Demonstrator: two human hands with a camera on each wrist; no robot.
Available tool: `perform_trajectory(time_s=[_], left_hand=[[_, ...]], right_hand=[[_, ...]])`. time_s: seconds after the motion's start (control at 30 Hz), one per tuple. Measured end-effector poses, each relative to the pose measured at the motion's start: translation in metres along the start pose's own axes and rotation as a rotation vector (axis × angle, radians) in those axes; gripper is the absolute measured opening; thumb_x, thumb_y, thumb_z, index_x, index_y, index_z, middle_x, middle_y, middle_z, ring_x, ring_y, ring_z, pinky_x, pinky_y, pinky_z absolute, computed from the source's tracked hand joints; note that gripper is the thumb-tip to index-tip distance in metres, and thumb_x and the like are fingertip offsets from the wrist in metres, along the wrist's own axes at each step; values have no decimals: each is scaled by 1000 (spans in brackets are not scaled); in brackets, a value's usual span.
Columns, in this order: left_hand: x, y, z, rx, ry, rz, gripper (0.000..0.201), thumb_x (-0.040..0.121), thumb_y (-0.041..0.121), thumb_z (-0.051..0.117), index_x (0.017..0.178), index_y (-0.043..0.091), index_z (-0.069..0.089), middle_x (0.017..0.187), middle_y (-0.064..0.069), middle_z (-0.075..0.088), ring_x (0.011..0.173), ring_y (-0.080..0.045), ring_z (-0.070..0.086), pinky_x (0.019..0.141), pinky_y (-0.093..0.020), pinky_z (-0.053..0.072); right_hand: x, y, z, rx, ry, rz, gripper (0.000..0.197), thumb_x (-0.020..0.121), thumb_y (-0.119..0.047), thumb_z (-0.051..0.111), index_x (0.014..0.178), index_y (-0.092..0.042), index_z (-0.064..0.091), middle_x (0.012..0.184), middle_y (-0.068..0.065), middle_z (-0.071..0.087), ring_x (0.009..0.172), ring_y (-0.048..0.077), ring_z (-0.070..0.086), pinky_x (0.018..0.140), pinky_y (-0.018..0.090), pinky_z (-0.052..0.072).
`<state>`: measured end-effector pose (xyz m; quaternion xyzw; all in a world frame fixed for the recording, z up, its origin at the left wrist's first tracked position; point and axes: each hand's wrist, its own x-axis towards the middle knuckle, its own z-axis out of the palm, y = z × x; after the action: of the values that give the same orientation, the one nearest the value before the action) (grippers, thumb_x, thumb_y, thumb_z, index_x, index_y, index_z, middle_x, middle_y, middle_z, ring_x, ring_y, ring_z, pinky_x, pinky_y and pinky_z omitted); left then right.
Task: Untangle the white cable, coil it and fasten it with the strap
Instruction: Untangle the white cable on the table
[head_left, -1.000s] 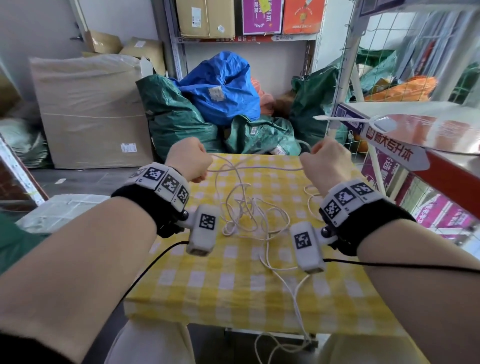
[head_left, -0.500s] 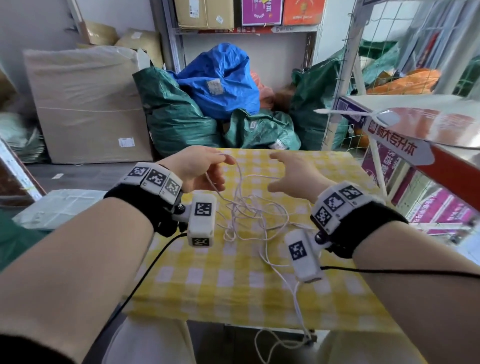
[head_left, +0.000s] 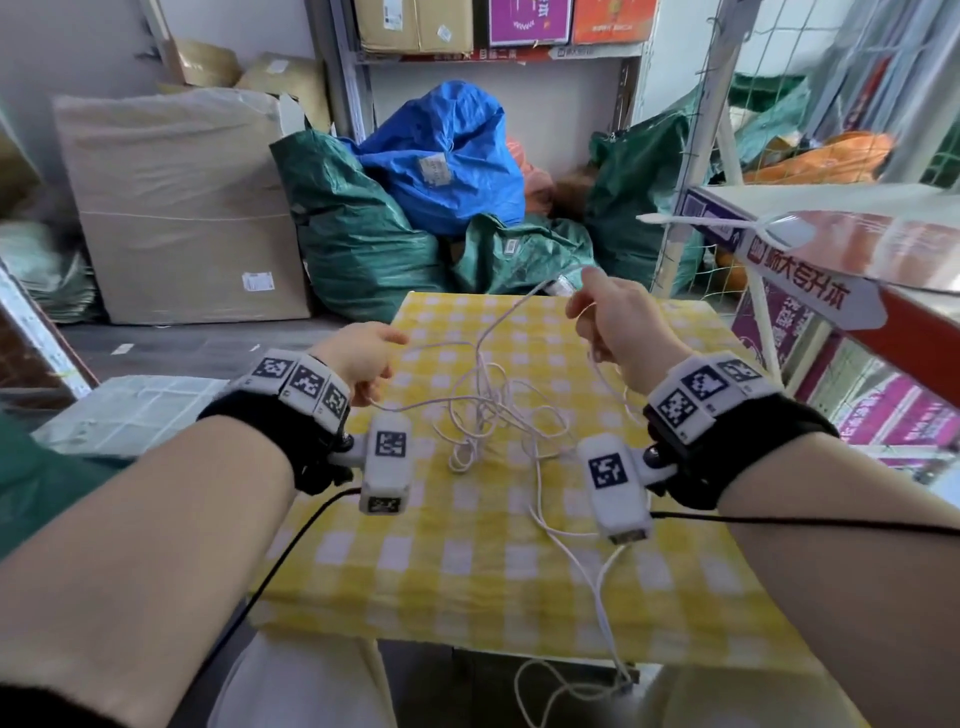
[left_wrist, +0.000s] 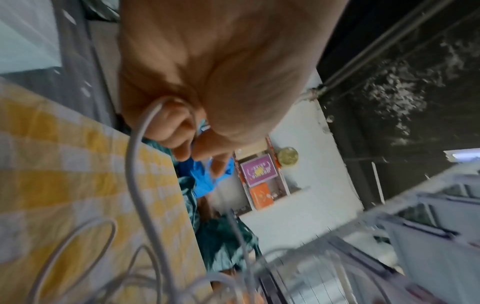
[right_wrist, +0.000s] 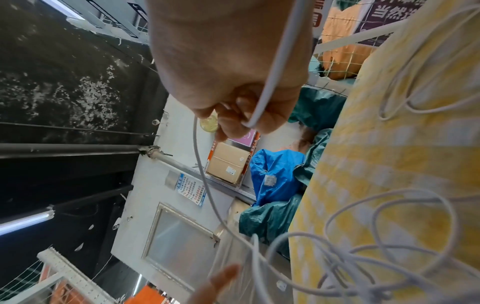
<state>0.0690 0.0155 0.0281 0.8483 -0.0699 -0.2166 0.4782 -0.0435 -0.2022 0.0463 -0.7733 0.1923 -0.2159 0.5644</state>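
Observation:
A thin white cable (head_left: 493, 410) lies in a loose tangle on the yellow checked table (head_left: 467, 571). One end trails over the front edge (head_left: 613, 670). My left hand (head_left: 384, 358) hovers at the tangle's left, fingers curled round one strand (left_wrist: 135, 174) that runs from the hand (left_wrist: 187, 148) down to the pile. My right hand (head_left: 582, 312) is raised over the far right of the table and pinches another strand (right_wrist: 275, 61) near its tip between thumb and fingers (right_wrist: 241, 121). That strand slopes down to the tangle. I see no strap.
Green sacks (head_left: 363, 228) and a blue one (head_left: 447, 156) are piled behind the table, with a large cardboard box (head_left: 182, 208) to the left. A red and white shelf (head_left: 831, 270) and a wire rack (head_left: 727, 130) stand close on the right. Black cords hang from both wrist cameras.
A second ago both fists pulled one strand taut between them. The hands then opened and came together; now the right has lifted a strand up and the left holds another lower down.

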Motion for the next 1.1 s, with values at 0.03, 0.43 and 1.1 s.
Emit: perform_trajectory(time_s=[0.03, 0.43, 1.1], left_hand=[[-1, 1, 4, 127, -29, 83, 46, 92, -4, 28, 121, 23, 52, 77, -7, 42, 42, -13, 30, 34, -16, 26], [-22, 51, 49, 608, 162, 757, 31, 95, 45, 45, 103, 31, 71, 92, -3, 42, 93, -21, 44, 86, -37, 41], [-28, 74, -28, 511, 241, 578, 38, 100, 38, 37, 82, 14, 59, 63, -3, 43, 55, -18, 42, 53, -29, 32]], right_hand=[[0, -3, -1, 52, -4, 20, 45, 100, -36, 34, 68, -11, 54, 53, 3, 42, 36, 15, 34, 42, 23, 30], [-11, -23, 8, 141, -82, -77, 17, 91, -13, 47, 90, -12, 64, 70, 1, 59, 62, 12, 48, 60, 24, 43], [-9, 17, -7, -872, -324, -68, 17, 87, -19, 60, 95, -7, 69, 86, 4, 68, 79, 17, 61, 68, 27, 50]])
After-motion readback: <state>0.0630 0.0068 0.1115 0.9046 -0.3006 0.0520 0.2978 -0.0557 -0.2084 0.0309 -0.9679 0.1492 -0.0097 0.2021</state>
